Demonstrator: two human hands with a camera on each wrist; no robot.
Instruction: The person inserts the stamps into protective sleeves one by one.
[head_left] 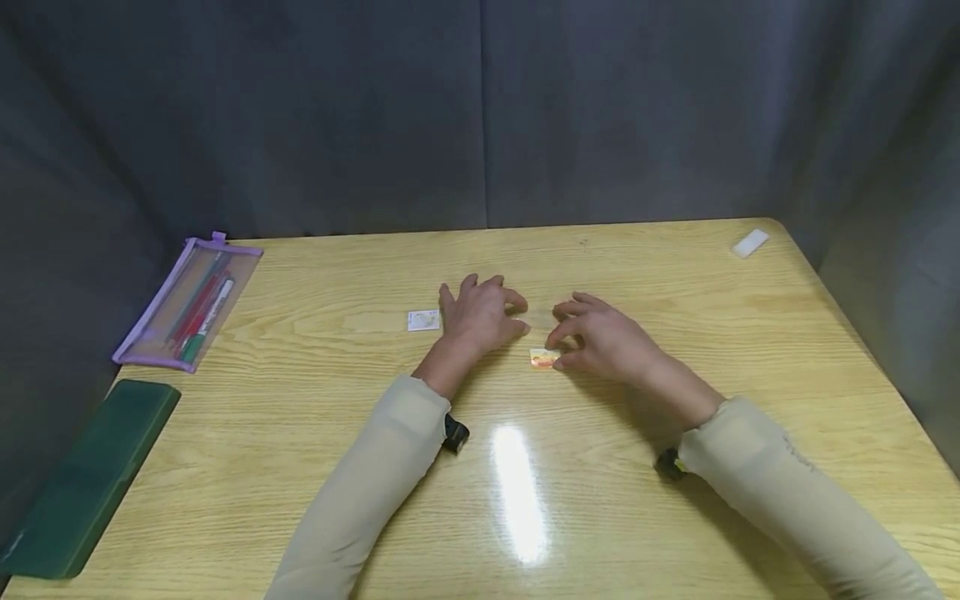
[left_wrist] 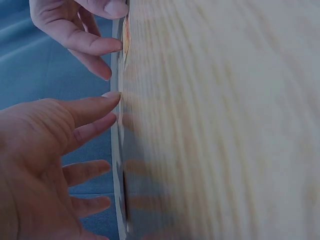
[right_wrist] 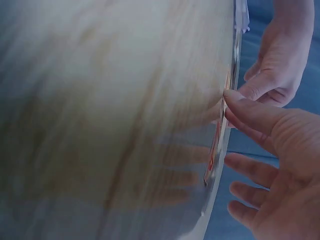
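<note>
The right hand [head_left: 600,337] is low over the desk [head_left: 592,517], its thumb and forefinger bent down at the right end of a small orange-and-yellow card [head_left: 543,359], which lies flat near the middle; a narrow gap shows between the two fingertips, and whether they grip the card or merely touch it I cannot tell. The left hand [head_left: 480,317] reaches in from the other side with its fingers spread and its thumb set apart from the forefinger, and nothing can be made out between them (the left wrist view, skimming the surface almost edge-on, agrees). Just beside the left hand's outer fingers lies a pale printed card [head_left: 423,320], also flat. The two hands are near each other but apart, each coming out of a beige sleeve [head_left: 367,492], with a small black device [head_left: 455,434] under the left cuff. At the far left rests a mesh pouch with purple edging [head_left: 191,302], pens [head_left: 202,312] visible inside, and nearer the person is a long dark green case [head_left: 90,479]. A small white block [head_left: 750,243] sits at the far right corner, and dark grey curtains [head_left: 480,108] hang behind.
</note>
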